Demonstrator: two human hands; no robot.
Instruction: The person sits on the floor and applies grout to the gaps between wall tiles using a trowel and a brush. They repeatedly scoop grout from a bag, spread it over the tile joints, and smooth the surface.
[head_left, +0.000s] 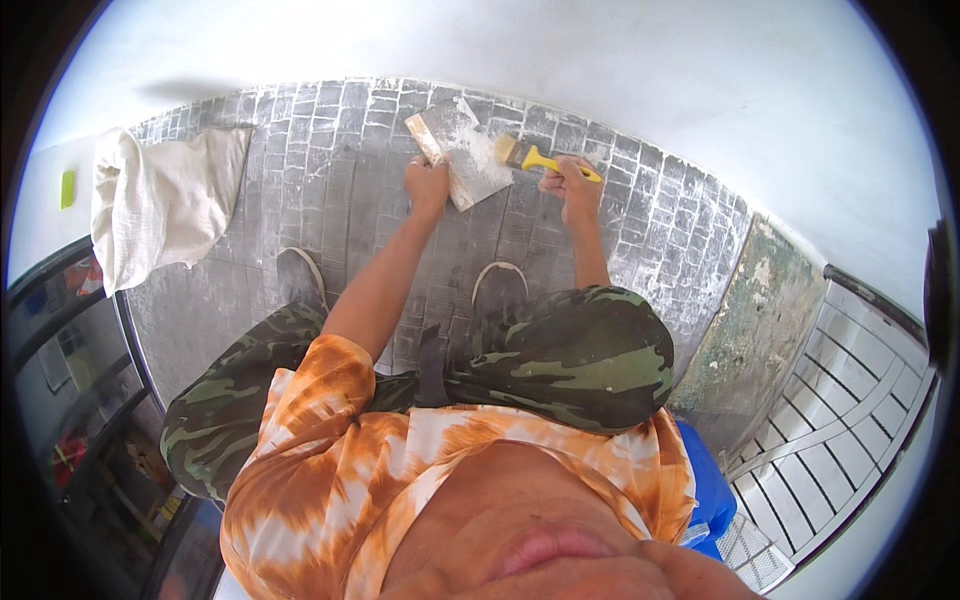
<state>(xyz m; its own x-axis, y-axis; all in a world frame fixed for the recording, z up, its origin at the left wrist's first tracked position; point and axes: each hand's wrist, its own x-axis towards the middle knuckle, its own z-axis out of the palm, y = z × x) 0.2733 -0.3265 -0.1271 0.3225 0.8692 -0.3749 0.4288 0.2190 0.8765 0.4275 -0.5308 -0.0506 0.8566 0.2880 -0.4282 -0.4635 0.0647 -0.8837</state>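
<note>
The right hand (574,190) grips a yellow-handled brush (536,159), the left hand (428,184) a powdery plate (468,150).

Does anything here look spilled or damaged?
Yes. White residue mottles the grey floor unevenly, heavily toward the right, and coats part of the flat tool in the left hand. Farther right, a greenish patch looks blotchy and worn, unlike the patterned grey beside it.

I count one scraper (484,180) and, just right of it, one brush (539,161). I see two hands: one left hand (428,185) at the scraper's left side, one right hand (572,186) to its right. Below the scraper I get two shoes (500,284). Well left of it I tally one sack (165,200); well right, one grille (848,372).
</note>
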